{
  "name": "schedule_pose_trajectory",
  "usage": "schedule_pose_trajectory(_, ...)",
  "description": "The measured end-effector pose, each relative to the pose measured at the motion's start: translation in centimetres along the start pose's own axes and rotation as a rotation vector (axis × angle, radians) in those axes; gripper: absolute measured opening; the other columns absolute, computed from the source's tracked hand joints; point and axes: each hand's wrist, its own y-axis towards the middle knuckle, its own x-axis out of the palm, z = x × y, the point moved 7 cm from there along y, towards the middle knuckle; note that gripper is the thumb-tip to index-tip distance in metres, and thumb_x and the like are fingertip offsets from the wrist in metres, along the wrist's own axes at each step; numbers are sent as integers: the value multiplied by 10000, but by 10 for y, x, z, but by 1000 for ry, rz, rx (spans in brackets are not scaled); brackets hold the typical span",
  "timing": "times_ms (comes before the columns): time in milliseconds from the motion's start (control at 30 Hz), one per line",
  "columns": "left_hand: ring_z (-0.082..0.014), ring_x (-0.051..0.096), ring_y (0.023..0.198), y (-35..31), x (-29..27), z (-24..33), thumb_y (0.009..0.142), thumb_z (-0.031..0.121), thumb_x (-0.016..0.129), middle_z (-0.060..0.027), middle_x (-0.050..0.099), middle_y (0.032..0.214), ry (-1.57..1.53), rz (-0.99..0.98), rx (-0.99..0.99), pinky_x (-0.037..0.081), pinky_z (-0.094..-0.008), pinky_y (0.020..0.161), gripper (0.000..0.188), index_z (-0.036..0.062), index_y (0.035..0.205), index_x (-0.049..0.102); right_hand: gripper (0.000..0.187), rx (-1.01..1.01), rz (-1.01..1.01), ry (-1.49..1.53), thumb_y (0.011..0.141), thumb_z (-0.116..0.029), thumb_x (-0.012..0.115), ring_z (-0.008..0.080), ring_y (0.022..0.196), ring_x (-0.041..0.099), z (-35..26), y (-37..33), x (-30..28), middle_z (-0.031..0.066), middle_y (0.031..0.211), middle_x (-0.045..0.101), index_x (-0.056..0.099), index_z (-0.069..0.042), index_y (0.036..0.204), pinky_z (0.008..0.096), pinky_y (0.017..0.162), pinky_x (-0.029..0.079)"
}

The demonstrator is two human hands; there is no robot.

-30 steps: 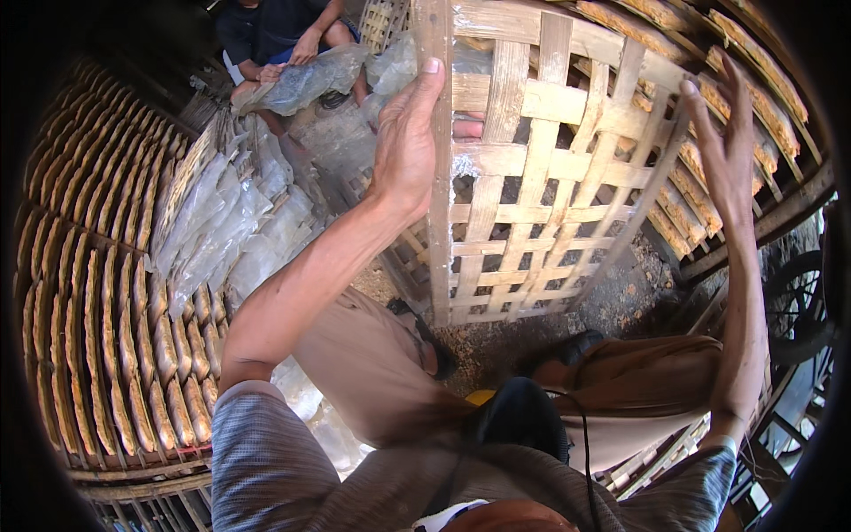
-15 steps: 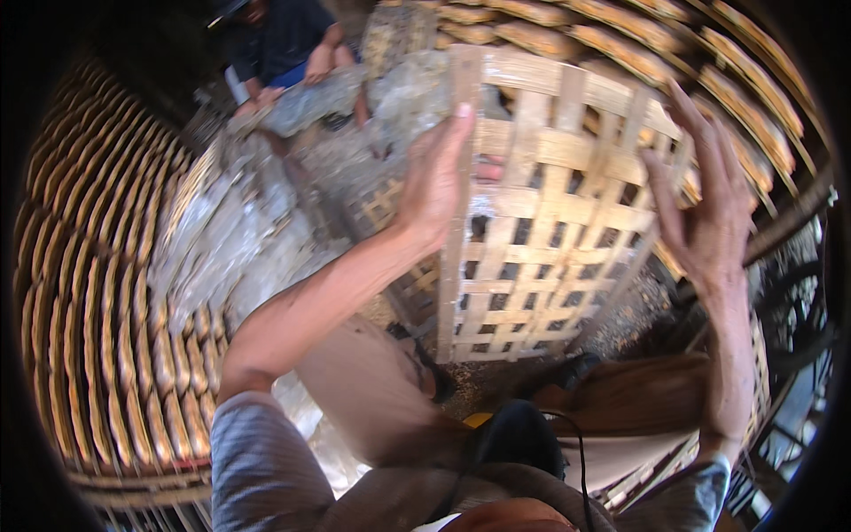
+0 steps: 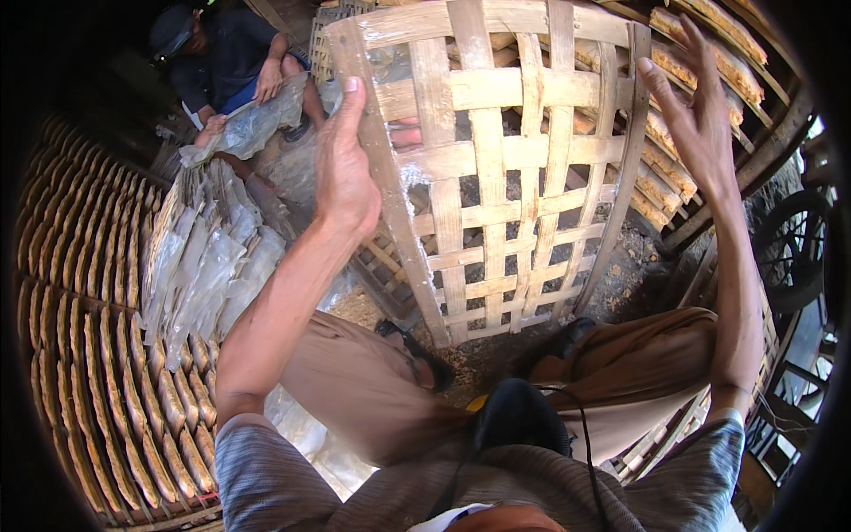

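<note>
A woven bamboo rack (image 3: 486, 160) with a wooden frame stands tilted between my knees, its lattice facing me. My left hand (image 3: 347, 177) grips the frame's left side, thumb along the front. Fingertips show through the lattice behind it. My right hand (image 3: 709, 133) is open beside the upper right side, fingers apart. Its thumb tip comes close to the frame; whether it touches I cannot tell.
Clear plastic sheets (image 3: 208, 253) lie piled at the left, beside racks of long tan pieces (image 3: 97, 355). Similar pieces (image 3: 660, 168) are stacked at upper right. A person (image 3: 235, 62) sits far left holding a plastic sheet (image 3: 253, 120). A wheel (image 3: 793, 235) stands at right.
The rack has swung left and nearer to me, its face turning more toward me. My left hand moved left with it; my right hand rose slightly, fingers still apart.
</note>
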Motion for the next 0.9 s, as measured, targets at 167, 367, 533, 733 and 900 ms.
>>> schedule_pose_trajectory(167, -192, 713, 919, 3, 1, 7, 1061, 557, 509, -110, 687, 1012, -38, -15, -6, 620, -383, 828, 589, 23, 1295, 591, 623, 505, -270, 539, 977, -538, 671, 203, 959, 620, 45, -38, 45, 104, 1109, 613, 554, -34, 1324, 396, 880, 575)
schedule_pose_trajectory(367, -236, 697, 1052, 1, 19, 23, 1082, 475, 502, -140, 689, 1136, -59, -263, -5, 607, -422, 925, 565, -7, 1375, 529, 581, 603, -191, 646, 976, -545, 653, 117, 787, 626, 53, -42, 41, 73, 916, 648, 639, 20, 1114, 253, 624, 544)
schedule_pose_trajectory(533, -241, 707, 1100, 5, 18, 17, 1037, 282, 628, -164, 721, 1190, 280, -513, -30, 602, -408, 954, 443, -28, 1348, 575, 431, 612, 18, 674, 990, -491, 670, 19, 672, 592, 73, -29, 10, -33, 838, 661, 699, -69, 1071, 198, 521, 456)
schedule_pose_trajectory(733, -175, 709, 1092, -7, 20, -1, 943, 111, 761, -155, 739, 1182, 366, -487, -32, 575, -353, 984, 392, -36, 1281, 628, 410, 597, 9, 683, 1027, -377, 647, 2, 694, 581, 81, -29, 1, -41, 916, 685, 699, -43, 1259, 160, 535, 426)
schedule_pose_trajectory(900, -172, 729, 1006, -7, 29, -25, 969, 126, 739, -139, 740, 1134, 472, -472, -4, 596, -327, 903, 345, -29, 1259, 635, 395, 587, 58, 709, 1035, -344, 639, 4, 688, 588, 78, -28, -14, -34, 901, 690, 698, -28, 1264, 163, 528, 432)
